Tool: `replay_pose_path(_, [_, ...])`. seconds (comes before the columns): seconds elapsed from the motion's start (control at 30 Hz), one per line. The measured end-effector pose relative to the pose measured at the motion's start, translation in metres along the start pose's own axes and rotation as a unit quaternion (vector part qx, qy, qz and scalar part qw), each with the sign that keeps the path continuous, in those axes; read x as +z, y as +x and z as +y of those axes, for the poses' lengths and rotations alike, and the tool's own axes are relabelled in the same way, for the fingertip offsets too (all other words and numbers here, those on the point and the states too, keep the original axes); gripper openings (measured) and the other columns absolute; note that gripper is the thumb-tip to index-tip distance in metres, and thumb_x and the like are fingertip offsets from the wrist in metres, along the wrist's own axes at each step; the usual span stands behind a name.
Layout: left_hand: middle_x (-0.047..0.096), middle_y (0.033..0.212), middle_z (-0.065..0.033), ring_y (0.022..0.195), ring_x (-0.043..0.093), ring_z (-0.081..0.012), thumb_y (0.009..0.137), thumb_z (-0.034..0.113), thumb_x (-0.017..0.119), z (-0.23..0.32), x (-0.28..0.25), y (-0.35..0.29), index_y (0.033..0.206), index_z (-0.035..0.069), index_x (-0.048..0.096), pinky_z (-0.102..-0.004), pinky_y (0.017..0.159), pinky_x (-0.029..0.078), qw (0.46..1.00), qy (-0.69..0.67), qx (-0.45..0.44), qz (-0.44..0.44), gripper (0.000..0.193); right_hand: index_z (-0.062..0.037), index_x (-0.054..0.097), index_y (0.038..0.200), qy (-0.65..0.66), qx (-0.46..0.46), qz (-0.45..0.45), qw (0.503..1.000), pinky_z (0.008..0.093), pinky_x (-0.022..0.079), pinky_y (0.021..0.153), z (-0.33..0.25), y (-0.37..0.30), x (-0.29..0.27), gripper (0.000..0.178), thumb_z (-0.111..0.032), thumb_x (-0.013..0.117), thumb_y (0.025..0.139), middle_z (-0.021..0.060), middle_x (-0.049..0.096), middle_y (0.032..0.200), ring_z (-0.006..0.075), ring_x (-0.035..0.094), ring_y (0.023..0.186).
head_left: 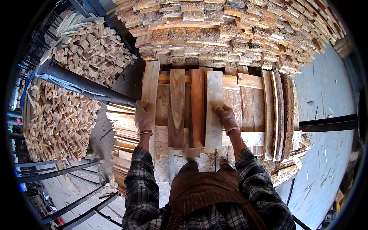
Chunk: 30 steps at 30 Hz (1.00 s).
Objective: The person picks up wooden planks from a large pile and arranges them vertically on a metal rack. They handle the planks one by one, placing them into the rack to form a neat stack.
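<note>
Okay, your right hand [227, 118] is pinching the pale grey board [214, 92] at its right edge, thumb lying on the top face, the rest of the fingers hiding at the side. Your left hand [144, 118] is resting along the left edge of the tan board [151, 82]; I can't tell if those fingers are clamping it or just bearing on it. Both boards are lying lengthwise over the low stack [253, 107], with the brown board [177, 107] and reddish board [197, 107] sitting between them, gaps showing.

Risks, my read: if you're squeezing unevenly, the middle pair could be skewing or riding up, since the layer below is looking uneven. Splinters could be catching your gloves on those rough edges.

Room: the dark beam [86, 82] is ending right by your left hand, so you're having little swing there. The tall stack [230, 34] is blocking the far side, your apron [205, 188] the near one. Rightward, narrow boards [267, 115] are limiting you; open floor [322, 153] is lying beyond.
</note>
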<state>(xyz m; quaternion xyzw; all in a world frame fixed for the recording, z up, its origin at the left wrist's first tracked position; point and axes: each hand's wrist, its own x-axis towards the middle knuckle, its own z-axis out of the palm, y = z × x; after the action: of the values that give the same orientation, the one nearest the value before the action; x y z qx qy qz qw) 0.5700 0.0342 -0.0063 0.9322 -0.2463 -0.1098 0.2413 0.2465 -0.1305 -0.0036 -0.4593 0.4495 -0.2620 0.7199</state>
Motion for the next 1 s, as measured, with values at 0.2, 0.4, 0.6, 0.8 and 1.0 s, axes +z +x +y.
replay_pose_path(0.2, [0.062, 0.119, -0.0236, 0.108, 0.06, -0.04, 0.084, 0.04, 0.066, 0.001, 0.007, 0.0, 0.132, 0.005, 0.049, -0.0455, 0.088, 0.05, 0.998, -0.062, -0.011, -0.021, 0.062, -0.003, 0.065, 0.114, 0.035, 0.006, 0.006, 0.999, 0.025, 0.051, 0.067, 0.024, 0.013, 0.062, 0.029, -0.02, 0.061, 0.091, 0.0029, 0.068, 0.093, 0.0099, 0.062, 0.078])
replay_pose_path(0.4, [0.065, 0.111, -0.0231, 0.102, 0.062, -0.0414, 0.084, 0.035, 0.064, 0.024, -0.007, -0.01, 0.123, 0.006, 0.053, -0.0472, 0.083, 0.05, 0.998, -0.064, -0.001, -0.013, 0.05, -0.0015, 0.059, 0.121, -0.357, -0.132, -0.093, 0.92, 0.0285, 0.052, 0.07, 0.024, 0.039, 0.049, 0.04, -0.022, 0.066, 0.087, 0.0081, 0.066, 0.093, 0.0165, 0.064, 0.079])
replay_pose_path(0.6, [0.065, 0.109, -0.0215, 0.101, 0.062, -0.0404, 0.084, 0.034, 0.061, 0.006, 0.004, 0.003, 0.117, 0.007, 0.056, -0.0478, 0.084, 0.049, 0.997, -0.083, -0.003, -0.003, 0.043, -0.0062, 0.015, 0.151, -0.636, 0.006, 0.079, 0.768, 0.0379, 0.052, 0.08, -0.009, 0.014, 0.127, 0.105, -0.032, 0.076, 0.07, 0.0205, 0.057, 0.109, 0.0327, 0.06, 0.095])
replay_pose_path(0.8, [0.065, 0.109, -0.026, 0.101, 0.062, -0.0425, 0.085, 0.039, 0.06, -0.008, 0.011, 0.018, 0.119, 0.001, 0.059, -0.047, 0.084, 0.049, 0.996, -0.054, -0.063, -0.04, 0.052, -0.0063, 0.023, 0.15, -0.506, -0.06, 0.154, 0.847, 0.0406, 0.047, 0.093, -0.011, 0.018, 0.032, 0.103, -0.034, 0.079, 0.067, 0.024, 0.049, 0.126, 0.0376, 0.054, 0.109])
replay_pose_path(1.0, [0.066, 0.109, -0.024, 0.104, 0.061, -0.0424, 0.084, 0.042, 0.061, 0.009, 0.018, 0.013, 0.121, 0.002, 0.059, -0.0484, 0.086, 0.049, 0.995, -0.064, -0.053, -0.059, 0.054, -0.0121, 0.043, 0.143, -0.545, -0.189, 0.17, 0.799, 0.0458, 0.047, 0.088, 0.04, 0.035, 0.015, 0.063, -0.024, 0.062, 0.084, 0.0238, 0.053, 0.121, 0.0419, 0.054, 0.103])
